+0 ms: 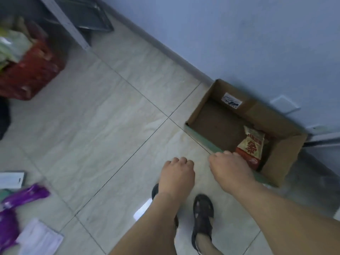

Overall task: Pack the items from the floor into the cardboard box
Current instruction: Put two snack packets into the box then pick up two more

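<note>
An open cardboard box (287,153) stands on the tiled floor against the blue wall at the right. Inside it a red and yellow snack packet (251,144) leans upright near the right end. My right hand (230,168) hovers over the box's near edge, just left of that packet, fingers loosely curled downward with nothing visible in them. My left hand (176,173) hangs beside it over the floor, fingers also loosely curled and holding nothing. Purple packets (27,196) and white packets (40,238) lie on the floor at the lower left.
A red basket (31,74) full of goods sits at the upper left beside a grey metal shelf leg (64,23). My feet in dark sandals (202,218) stand below my hands. Pale floor tiles (103,126) stretch between the box and the packets.
</note>
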